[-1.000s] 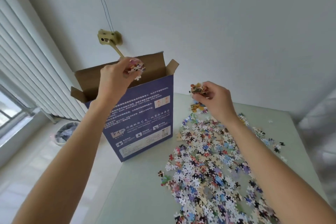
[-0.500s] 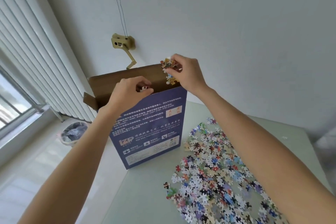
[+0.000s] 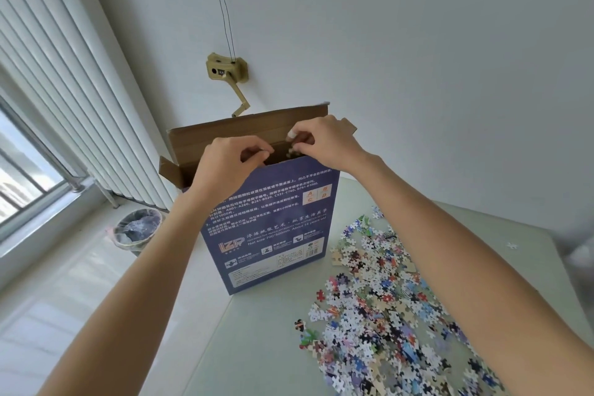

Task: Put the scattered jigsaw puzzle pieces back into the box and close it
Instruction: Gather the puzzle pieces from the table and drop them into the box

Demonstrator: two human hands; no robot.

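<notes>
Head view: one wide look down.
Box (image 3: 273, 228): upright on table (image 3: 257, 341), flaps open.
Left hand (image 3: 225, 167): over box mouth, fingers curled, contents unclear.
Right hand (image 3: 324, 141): over box mouth, pinching few puzzle pieces (image 3: 291, 151).
Loose pieces (image 3: 379, 315): spread right of box.
Bin (image 3: 138, 230): floor, left of box.
Wall crank (image 3: 226, 72): above box.
Blinds (image 3: 64, 100): far left of box.
</notes>
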